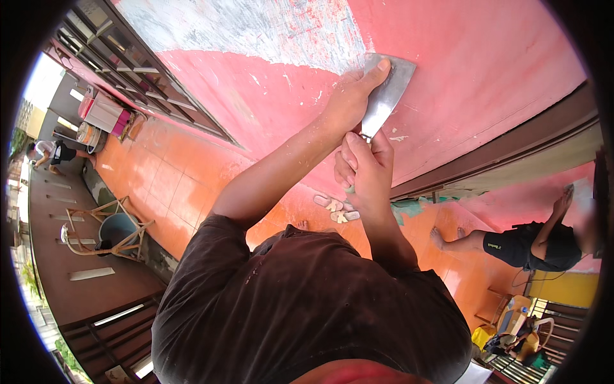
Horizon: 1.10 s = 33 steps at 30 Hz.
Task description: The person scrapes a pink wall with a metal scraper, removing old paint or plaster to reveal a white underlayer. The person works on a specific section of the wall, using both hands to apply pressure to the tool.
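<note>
A wide-bladed putty knife (392, 89) is held in front of the pink painted wall (460, 62). My right hand (367, 165) is closed around its handle, which is mostly hidden by the fingers. Higher up, my left hand (352, 98) grips the metal blade, thumb flat on its face; the other fingers are largely out of sight. Whether the blade's edge touches the wall I cannot tell. Just beyond the left hand, a whitish scraped patch (259, 29) spreads over the wall, with small chips in the pink paint below it.
Sandals (336, 209) lie on the orange tiled floor (168, 187) by the wall. A barred window (129, 62) is at left, a door frame (503, 139) at right. One person (508, 247) works at the right wall, another (57, 151) at far left. A rattan frame (139, 225) stands by a tub.
</note>
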{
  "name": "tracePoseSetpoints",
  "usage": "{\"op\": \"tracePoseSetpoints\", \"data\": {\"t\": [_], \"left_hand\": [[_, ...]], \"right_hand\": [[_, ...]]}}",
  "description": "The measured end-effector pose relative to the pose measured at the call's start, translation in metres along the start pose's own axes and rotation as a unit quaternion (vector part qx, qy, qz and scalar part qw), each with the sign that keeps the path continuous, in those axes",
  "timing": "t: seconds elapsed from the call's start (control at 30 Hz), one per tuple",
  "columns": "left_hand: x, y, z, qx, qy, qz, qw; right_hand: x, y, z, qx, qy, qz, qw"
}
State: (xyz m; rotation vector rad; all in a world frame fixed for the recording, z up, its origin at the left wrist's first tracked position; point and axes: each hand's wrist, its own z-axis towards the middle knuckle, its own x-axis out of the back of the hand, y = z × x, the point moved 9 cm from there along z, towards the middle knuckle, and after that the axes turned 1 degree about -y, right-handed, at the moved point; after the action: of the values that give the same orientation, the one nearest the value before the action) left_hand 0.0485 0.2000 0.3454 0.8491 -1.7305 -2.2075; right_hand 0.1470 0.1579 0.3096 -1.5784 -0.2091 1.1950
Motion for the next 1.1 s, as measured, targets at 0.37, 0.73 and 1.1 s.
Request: {"op": "tracePoseSetpoints", "data": {"t": [0.37, 0.73, 1.1], "left_hand": [[0.005, 0.011, 0.004, -0.032, 0.033, -0.007, 0.999], [0.008, 0.044, 0.009, -0.011, 0.023, 0.011, 1.000], [0.013, 0.049, 0.013, -0.014, 0.045, 0.039, 0.998]], "right_hand": [[-0.003, -0.008, 0.005, -0.001, -0.026, -0.017, 1.000], [-0.027, -0.028, 0.023, 0.032, -0.053, -0.017, 0.998], [-0.026, -0.031, 0.022, 0.002, -0.072, -0.021, 0.997]]}}
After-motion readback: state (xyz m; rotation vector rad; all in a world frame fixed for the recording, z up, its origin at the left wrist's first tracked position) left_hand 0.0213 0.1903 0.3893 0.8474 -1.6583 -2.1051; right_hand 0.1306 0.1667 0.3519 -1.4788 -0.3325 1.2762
